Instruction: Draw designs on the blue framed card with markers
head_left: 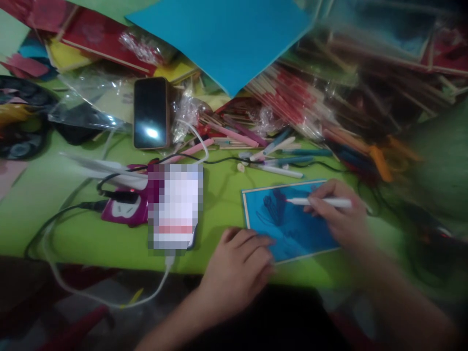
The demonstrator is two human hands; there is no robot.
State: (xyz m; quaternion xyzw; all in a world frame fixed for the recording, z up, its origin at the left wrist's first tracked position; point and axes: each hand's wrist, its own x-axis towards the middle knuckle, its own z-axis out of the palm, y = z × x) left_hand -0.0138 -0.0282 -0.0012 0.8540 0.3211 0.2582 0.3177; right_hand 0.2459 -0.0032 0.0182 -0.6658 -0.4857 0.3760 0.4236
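A white felt-tip pen (338,202) with a pinkish tip is gripped in my right hand (341,214). Its tip meets a blue card (307,231) edged with thin pale sticks, beside a dark line drawing (275,207). The drawing's lines are blurred, and their subject is hard to make out. My left hand (243,263) rests at the card's lower left edge, fingers loosely bent and palm down, with nothing visible in it. Part of the card's right side is hidden under my right hand.
Left of the card, a lit phone (175,209) lies by a purple power strip (126,207) with cables. Behind stands a dark-screened phone (150,114). Several pens (280,169), bundled sticks (292,97), plastic wrapping (95,100) and a large blue sheet (234,39) crowd the green table (215,195).
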